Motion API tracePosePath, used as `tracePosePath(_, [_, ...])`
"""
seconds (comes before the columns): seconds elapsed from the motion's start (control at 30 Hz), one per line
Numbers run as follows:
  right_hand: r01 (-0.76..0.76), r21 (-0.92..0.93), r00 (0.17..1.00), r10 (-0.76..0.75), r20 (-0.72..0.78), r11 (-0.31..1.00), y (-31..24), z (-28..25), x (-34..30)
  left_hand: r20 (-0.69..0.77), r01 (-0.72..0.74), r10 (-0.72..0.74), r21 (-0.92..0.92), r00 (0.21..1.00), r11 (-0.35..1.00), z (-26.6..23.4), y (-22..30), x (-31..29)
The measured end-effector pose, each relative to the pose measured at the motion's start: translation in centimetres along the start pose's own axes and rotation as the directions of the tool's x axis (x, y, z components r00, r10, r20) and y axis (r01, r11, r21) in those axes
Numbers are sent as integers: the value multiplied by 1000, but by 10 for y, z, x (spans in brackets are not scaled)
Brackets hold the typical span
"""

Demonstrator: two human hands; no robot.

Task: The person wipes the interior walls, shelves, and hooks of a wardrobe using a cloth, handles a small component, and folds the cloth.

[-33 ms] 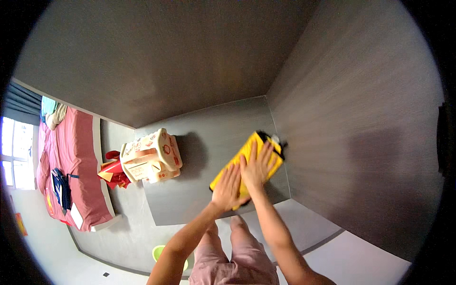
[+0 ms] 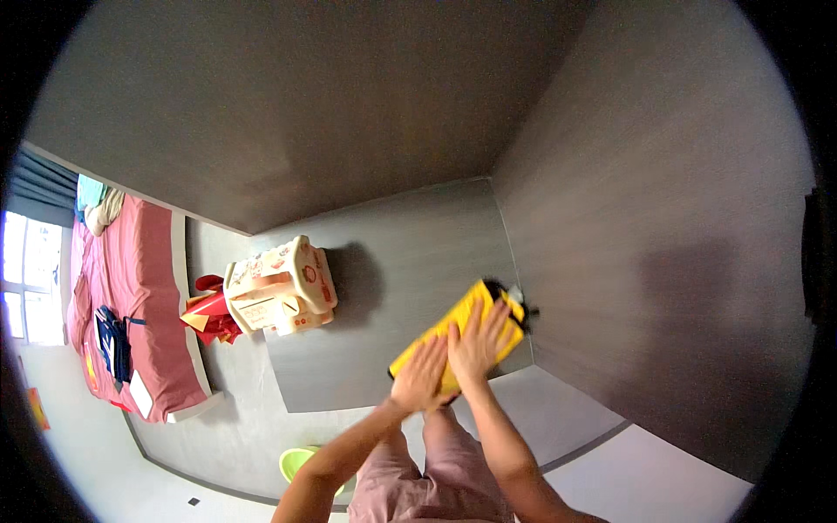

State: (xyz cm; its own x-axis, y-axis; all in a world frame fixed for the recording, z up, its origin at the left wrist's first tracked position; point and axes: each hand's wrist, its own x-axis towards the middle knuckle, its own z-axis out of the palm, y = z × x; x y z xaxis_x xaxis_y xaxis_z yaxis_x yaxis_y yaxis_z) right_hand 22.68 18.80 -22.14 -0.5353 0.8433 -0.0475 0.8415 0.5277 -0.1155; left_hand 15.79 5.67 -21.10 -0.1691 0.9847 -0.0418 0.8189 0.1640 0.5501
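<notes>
Left hand (image 2: 420,376) and right hand (image 2: 475,344) lie flat on a yellow bag (image 2: 455,316)

We see the yellow bag resting aslant on the grey tabletop (image 2: 418,253), close to the corner by the side panel (image 2: 663,174). Both our palms are down on it, the left hand toward its near end and the right hand farther up, with the thumbs close together. The grip of each hand is unfolded: our fingers stretch straight over the cloth and do not wrap around it. The far end carries black trim and straps (slightly blurred, so we cannot tell whether they touch the panel).

To our left, well apart from the bag, stands a cream toy box (image 2: 281,288) with printed pictures. Just beyond it we see something red (image 2: 209,307). Farther left is a bed (image 2: 157,305) with a pink sheet, and dark blue clothes (image 2: 113,344) lie on it. A green basin (image 2: 296,460) sits on the floor (image 2: 235,440), partly behind our left forearm.
</notes>
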Motion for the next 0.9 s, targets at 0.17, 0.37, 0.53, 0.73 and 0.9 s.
tracePosePath(0.17, [-13,5,995,13,98,1000,17,0,-48,215,-160,115,206,970,965,19,0,-38])
tracePosePath(0.37, [86,16,991,-83,-103,996,-26,-11,105,-45,-185,189,81,981,979,-39,-67,76])
tracePosePath(0.53, [151,-18,976,-152,-155,988,-25,-1,158,-99,-147,165,164,981,975,-50,-82,123])
tracePosePath(0.73, [40,44,999,-39,-24,998,31,4,10,66,-209,206,33,976,977,-10,-17,32])
tracePosePath(0.9, [19,-66,997,-14,70,998,31,-6,-20,123,-226,224,8,967,974,14,-3,-4])
